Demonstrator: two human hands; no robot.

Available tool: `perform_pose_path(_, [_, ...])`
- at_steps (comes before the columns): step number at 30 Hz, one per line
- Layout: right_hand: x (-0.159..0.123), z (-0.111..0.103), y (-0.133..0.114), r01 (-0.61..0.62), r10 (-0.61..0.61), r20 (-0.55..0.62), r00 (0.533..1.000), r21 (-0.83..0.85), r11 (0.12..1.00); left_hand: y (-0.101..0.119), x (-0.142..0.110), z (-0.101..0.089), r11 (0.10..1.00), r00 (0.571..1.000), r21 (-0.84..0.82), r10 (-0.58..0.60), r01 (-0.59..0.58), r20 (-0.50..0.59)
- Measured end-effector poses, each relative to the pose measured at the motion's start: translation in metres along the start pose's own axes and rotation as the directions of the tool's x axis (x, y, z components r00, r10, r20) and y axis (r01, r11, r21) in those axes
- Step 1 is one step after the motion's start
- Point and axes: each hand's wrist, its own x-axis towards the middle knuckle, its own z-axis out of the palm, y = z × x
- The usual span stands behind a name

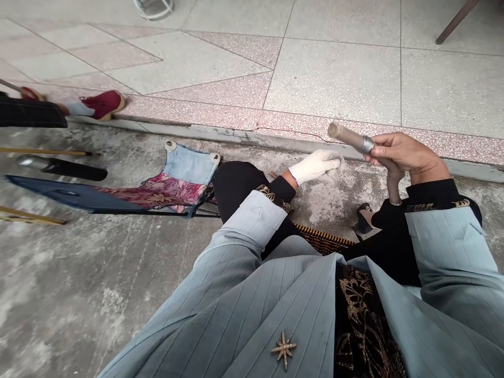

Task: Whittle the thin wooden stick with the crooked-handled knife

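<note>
My left hand (pixel 318 167), in a white knit glove, is closed with the fingertips pinched together. A pale, see-through wisp shows at the fingertips, too faint to name. My bare right hand (pixel 409 152) is wrapped round a crooked wooden stick (pixel 346 137), its blunt end pointing up and left. Silver wire is wound in a tight coil (pixel 367 144) round the stick, beside my thumb and forefinger. Below the hand, the stick's lower end bends down toward my right knee. The two hands are apart, both above the concrete near the step.
A low folding chair (pixel 169 191) with floral and blue cloth stands at my left. Beyond it lie a black bottle (pixel 74 169) and another person's red shoe (pixel 104 105). The tiled step's edge (pixel 236 134) runs across ahead. A woven seat edge (pixel 325 241) shows beneath me.
</note>
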Motion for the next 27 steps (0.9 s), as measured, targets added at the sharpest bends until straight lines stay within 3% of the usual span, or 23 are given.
perform_pose_path(3, [0.004, 0.002, 0.005, -0.038, 0.046, -0.191, 0.981, 0.048, 0.998, -0.002, 0.002, 0.008, 0.993, 0.999, 0.111, 0.034, -0.035, 0.009])
perform_pose_path(10, [0.022, 0.004, 0.018, -0.23, 0.15, -0.329, 0.932, -0.22, 0.948, -0.003, 0.004, 0.018, 0.84, 0.999, 0.542, 0.001, -0.027, 0.048])
perform_pose_path(13, [0.031, 0.001, 0.026, -0.36, 0.144, -0.421, 0.896, -0.496, 0.79, -0.002, 0.004, 0.019, 0.768, 0.996, 0.638, -0.013, -0.048, 0.091])
perform_pose_path(15, [0.037, 0.003, 0.032, -0.402, 0.143, -0.416, 0.898, -0.645, 0.65, -0.001, 0.004, 0.02, 0.734, 0.995, 0.676, -0.002, -0.068, 0.102])
perform_pose_path(18, [0.043, 0.014, 0.039, -0.375, 0.2, -0.318, 0.927, -0.778, 0.504, 0.002, 0.003, 0.017, 0.701, 0.995, 0.708, 0.029, -0.091, 0.1])
perform_pose_path(21, [0.045, 0.025, 0.043, -0.275, 0.299, -0.142, 0.944, -0.84, 0.469, 0.004, 0.002, 0.01, 0.711, 0.996, 0.699, 0.035, -0.082, 0.082])
perform_pose_path(24, [0.043, 0.031, 0.041, -0.122, 0.372, 0.119, 0.92, -0.818, 0.563, 0.005, 0.0, 0.0, 0.741, 0.997, 0.668, 0.041, -0.071, 0.061])
perform_pose_path(27, [0.034, 0.028, 0.032, -0.003, 0.312, 0.346, 0.885, -0.665, 0.747, 0.004, -0.001, -0.011, 0.823, 0.998, 0.565, 0.054, -0.059, 0.026])
